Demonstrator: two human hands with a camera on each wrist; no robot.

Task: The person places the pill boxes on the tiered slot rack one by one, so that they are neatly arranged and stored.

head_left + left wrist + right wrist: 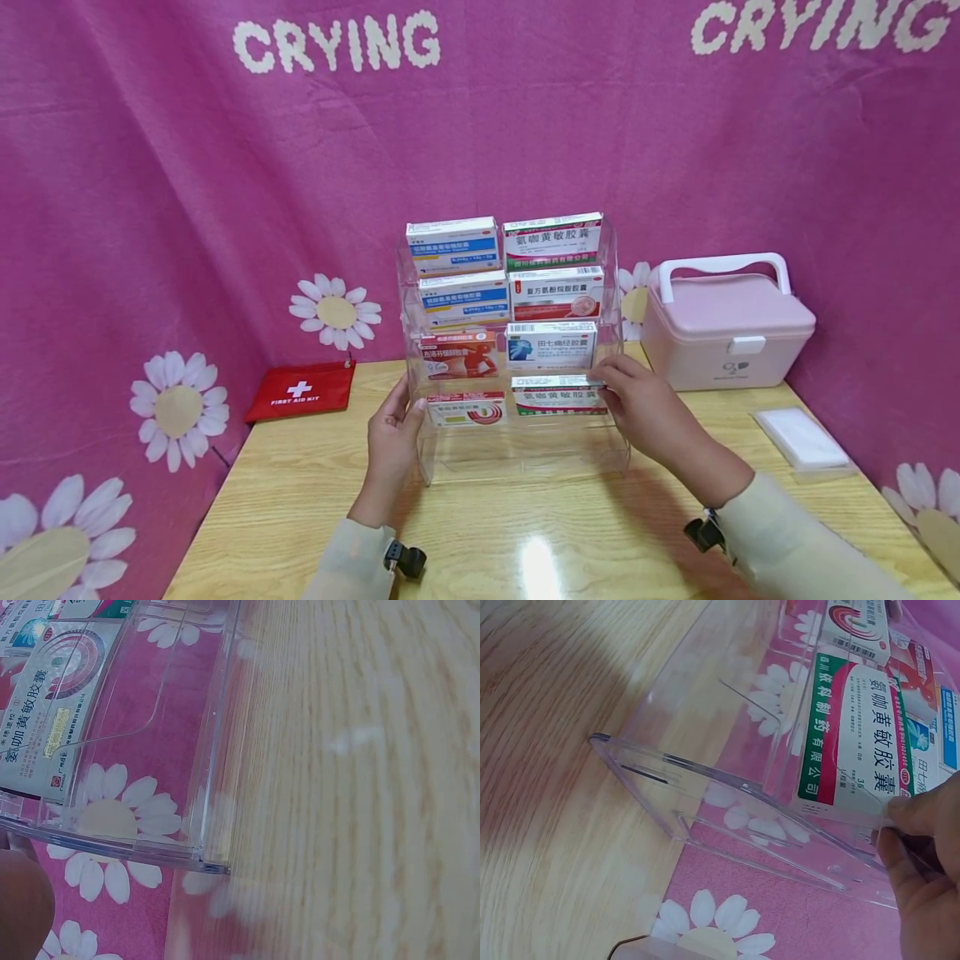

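A clear acrylic display rack (525, 458) stands on the table, holding several medicine boxes in two columns of stepped tiers. My left hand (393, 429) grips its left side, thumb toward the front edge; in the left wrist view only part of that hand shows beside the rack's edge. On the other side my right hand (648, 408) holds the right side wall at the lowest filled tier. Its thumb (915, 814) lies against the end of a green, white and red capsule box (847, 735). Left of that sits a white box with a rainbow-like arc (467, 410). The bottom tier holds no box.
A red first aid pouch (302, 392) lies at the table's back left. Toward the back right is a pink medicine chest (727, 333) with a white handle, and a white packet (801, 437) lies before it. Pink flowered cloth (525, 108) hangs behind the wooden table (300, 500).
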